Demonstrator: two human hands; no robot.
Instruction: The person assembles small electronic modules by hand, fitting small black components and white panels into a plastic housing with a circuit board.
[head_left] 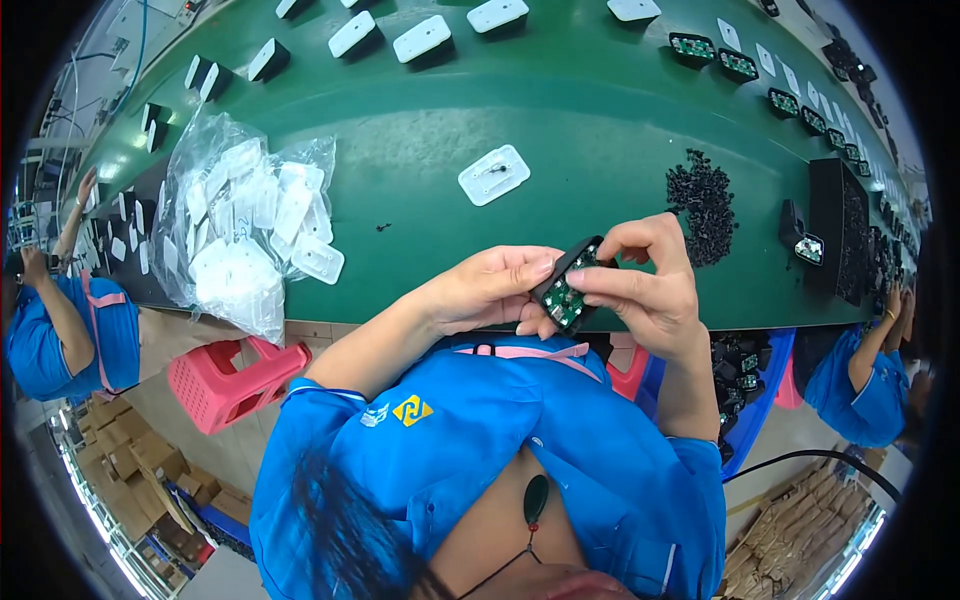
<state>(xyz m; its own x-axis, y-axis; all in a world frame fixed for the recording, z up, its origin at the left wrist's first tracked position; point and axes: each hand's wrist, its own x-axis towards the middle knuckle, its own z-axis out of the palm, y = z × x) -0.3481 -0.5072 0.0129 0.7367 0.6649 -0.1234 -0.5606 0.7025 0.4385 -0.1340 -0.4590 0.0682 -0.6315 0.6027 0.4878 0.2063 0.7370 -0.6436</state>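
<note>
While the left hand (492, 286) grips one black plastic housing (566, 262) by the green table's (420, 225) near edge, the right hand (655, 288), fingers narrowly set, touches its circuit board (567, 303), green with pale components; whether it pinches anything is unclear. Blue marking (240, 228) shows on one clear bag (240, 300), left. Beyond the hands lies one white cover (484, 186).

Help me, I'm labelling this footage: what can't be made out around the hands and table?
All in the head view:
Black housing: its underside faces away, and the left hand covers part of it.
Green circuit board: partly covered by fingers of the right hand; whether they pinch anything is hidden too.
White covers: overlap and wrinkled bag film hide their number.
Black pieces: too small for exact shapes.
Blue bin: partly behind the right forearm.
</note>
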